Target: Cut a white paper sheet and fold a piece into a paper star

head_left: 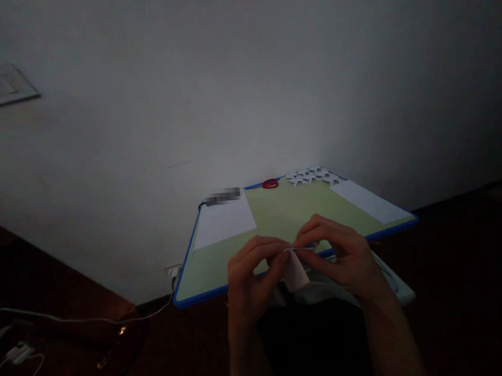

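A small piece of folded white paper (pixel 296 272) is held up between my two hands at the table's near edge, one part of it hanging downward. My left hand (pixel 255 272) pinches it from the left with thumb and fingertips. From the right, my right hand (pixel 338 248) grips another folded part, fingers closed on it. The two sets of fingertips nearly meet at the top fold. Parts of the paper are hidden behind the fingers, and the dim light blurs its folds.
On the green table (pixel 285 206) with blue edging lie white sheets (pixel 225 223) at left, more paper (pixel 367 201) at right, red-handled scissors (pixel 270 183) and several folded paper pieces (pixel 311 176) at the back. A wall stands behind. A white cable (pixel 85 319) runs at lower left.
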Demonstrator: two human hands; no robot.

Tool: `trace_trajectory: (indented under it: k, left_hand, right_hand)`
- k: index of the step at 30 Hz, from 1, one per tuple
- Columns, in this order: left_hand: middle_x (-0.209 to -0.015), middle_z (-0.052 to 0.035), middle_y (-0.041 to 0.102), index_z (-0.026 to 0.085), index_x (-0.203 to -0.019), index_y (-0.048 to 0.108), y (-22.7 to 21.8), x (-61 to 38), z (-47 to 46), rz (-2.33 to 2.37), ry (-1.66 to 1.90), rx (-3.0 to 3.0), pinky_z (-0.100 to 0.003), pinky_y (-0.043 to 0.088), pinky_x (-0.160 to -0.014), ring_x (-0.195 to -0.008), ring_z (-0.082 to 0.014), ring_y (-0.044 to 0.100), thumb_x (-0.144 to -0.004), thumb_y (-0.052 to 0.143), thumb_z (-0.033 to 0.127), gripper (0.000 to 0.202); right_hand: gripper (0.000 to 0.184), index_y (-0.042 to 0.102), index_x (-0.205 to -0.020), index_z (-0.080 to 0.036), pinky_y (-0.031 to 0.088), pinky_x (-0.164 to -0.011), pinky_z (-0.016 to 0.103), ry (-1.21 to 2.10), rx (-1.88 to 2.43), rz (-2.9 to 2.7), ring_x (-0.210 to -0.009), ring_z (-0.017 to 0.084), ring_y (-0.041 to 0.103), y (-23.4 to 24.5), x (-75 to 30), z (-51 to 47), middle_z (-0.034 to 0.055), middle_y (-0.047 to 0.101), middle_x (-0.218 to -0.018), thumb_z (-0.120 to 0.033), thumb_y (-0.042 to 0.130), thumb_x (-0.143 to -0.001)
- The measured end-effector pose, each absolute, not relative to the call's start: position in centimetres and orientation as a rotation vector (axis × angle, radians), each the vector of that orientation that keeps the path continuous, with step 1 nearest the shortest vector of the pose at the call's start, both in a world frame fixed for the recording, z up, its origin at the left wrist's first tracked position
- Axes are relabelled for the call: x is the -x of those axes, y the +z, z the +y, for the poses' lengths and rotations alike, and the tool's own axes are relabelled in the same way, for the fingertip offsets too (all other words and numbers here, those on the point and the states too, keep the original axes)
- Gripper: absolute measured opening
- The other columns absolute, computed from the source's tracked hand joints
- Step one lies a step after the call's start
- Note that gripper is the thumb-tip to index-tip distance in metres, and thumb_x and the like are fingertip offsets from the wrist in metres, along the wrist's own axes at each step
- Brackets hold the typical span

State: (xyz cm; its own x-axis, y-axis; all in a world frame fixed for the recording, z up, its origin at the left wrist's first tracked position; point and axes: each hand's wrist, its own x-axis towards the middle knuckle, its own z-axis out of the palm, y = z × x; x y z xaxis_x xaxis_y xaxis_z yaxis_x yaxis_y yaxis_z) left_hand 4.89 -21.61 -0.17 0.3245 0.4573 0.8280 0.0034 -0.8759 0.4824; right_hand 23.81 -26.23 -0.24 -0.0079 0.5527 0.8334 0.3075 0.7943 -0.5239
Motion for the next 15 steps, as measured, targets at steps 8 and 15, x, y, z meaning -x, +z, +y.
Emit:
trace_trajectory:
  k: [8,15]
  left_hand:
    - [-0.084,-0.0013,0.078,0.021,-0.093,0.076,0.42,-5.19,-22.24,0.428,1.667,-2.266,-0.024,0.054,-0.06,-0.073,-0.0141,0.071,-0.09,0.075,0.006,0.016]
    - [-0.084,-0.0013,0.075,0.021,-0.092,0.074,-0.11,-5.18,-22.1,0.431,1.71,-2.19,-0.026,0.055,-0.064,-0.075,-0.0149,0.07,-0.092,0.074,0.009,0.013]
  right_hand:
    - [0.009,0.077,-0.092,-0.023,0.051,-0.071,0.037,0.079,0.705,-1.591,-0.078,0.02,0.065,-0.2,-24.13,-26.43,0.0012,0.073,-0.08,-0.017,0.083,-0.089]
    - [0.007,0.078,-0.095,-0.026,0.053,-0.072,0.035,0.254,0.719,-1.533,-0.08,0.019,0.067,-0.16,-24.09,-26.63,0.0008,0.073,-0.084,-0.02,0.08,-0.092]
